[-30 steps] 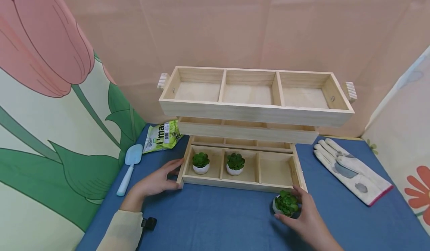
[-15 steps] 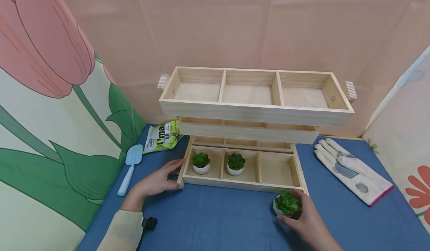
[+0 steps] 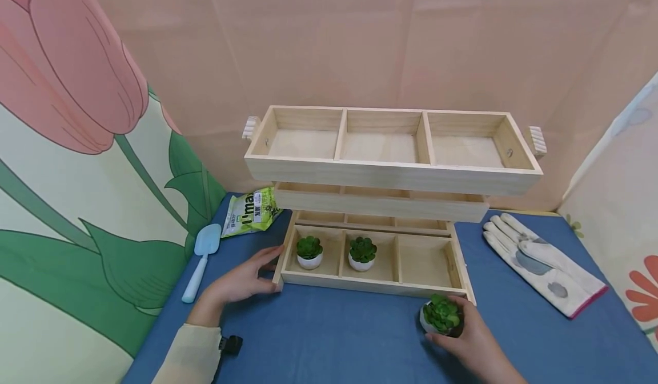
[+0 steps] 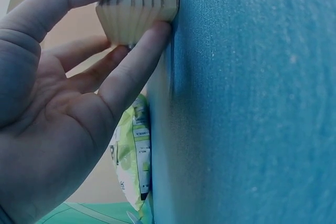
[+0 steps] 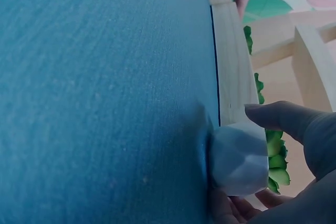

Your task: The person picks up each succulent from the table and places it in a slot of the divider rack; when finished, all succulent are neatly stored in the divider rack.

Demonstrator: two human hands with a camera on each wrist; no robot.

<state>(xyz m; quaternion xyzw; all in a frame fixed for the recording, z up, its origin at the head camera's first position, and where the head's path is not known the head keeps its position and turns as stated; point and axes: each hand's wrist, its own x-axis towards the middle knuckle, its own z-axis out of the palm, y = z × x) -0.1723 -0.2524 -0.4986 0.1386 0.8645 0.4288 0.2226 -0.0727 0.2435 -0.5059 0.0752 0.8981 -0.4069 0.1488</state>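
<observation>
A tiered wooden planter stand (image 3: 329,282) has compartments in each tier. In its bottom tier, small green succulents in white pots sit in the left (image 3: 309,252) and middle (image 3: 362,254) compartments. My left hand (image 3: 239,281) grips the left end of that tier; in the left wrist view, thumb and fingers lie on either side of the wooden end (image 4: 137,11). Just in front of the tier's right corner, my right hand (image 3: 470,338) holds a third potted succulent (image 3: 441,314) between thumb and fingers. Its white faceted pot (image 5: 239,158) is at the cloth surface in the right wrist view.
A light-blue trowel (image 3: 200,261) lies left of the stand, near a green-and-white bag (image 3: 251,211). White gardening gloves (image 3: 540,264) with grey patches lie on the right. The stand's upper tier (image 3: 393,177) overhangs the lower ones. Blue cloth (image 3: 334,338) covers the table.
The whole head view has shifted slightly. My right-hand fingers have adjusted a little around the potted succulent, which stays in nearly the same place. The left hand keeps its grip on the stand.
</observation>
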